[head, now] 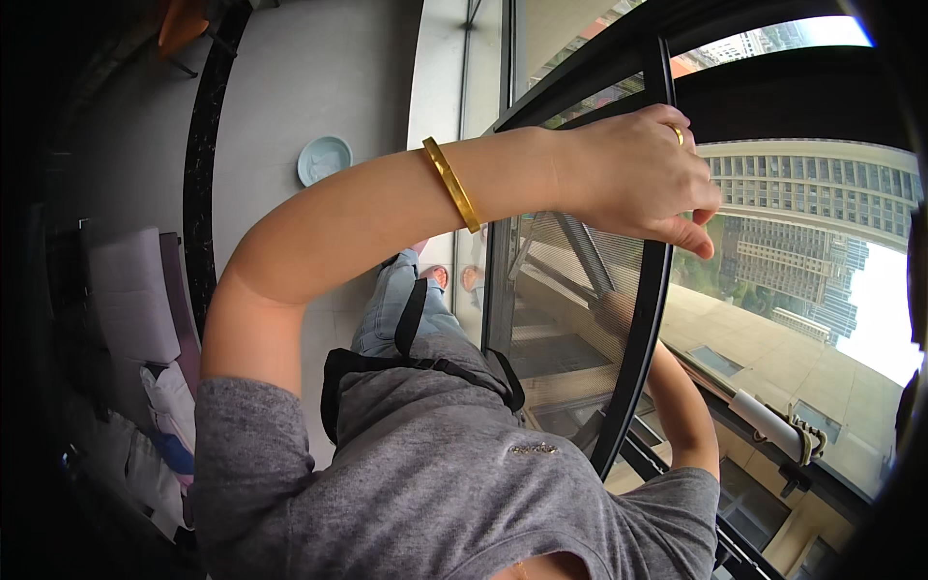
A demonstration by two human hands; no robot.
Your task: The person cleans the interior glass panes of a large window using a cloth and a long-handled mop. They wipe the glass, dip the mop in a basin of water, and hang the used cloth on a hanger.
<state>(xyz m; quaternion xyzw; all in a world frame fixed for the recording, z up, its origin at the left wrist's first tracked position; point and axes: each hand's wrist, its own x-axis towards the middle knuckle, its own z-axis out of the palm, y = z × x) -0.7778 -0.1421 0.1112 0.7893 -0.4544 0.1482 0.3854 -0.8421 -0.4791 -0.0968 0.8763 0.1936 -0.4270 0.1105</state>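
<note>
My left hand (pixel 652 174) reaches across to the right and lies over the black metal frame (pixel 641 333) of a window panel with a mesh screen (pixel 565 312). Its fingers are bent on the outer side; whether they grip the frame or hold something is hidden. A gold ring and a gold bangle (pixel 451 185) are on this hand and wrist. My right forearm (pixel 681 399) passes outside the panel. The right hand (pixel 615 312) shows only dimly through the mesh, so its fingers and anything in them cannot be made out.
A pale blue basin (pixel 324 161) stands on the tiled floor. At the left are a grey cushioned seat (pixel 134 297) and an orange chair (pixel 181 29). A white tube with cord (pixel 768 428) lies by the outer rail. Beyond the window, tall buildings (pixel 812 177) stand far below.
</note>
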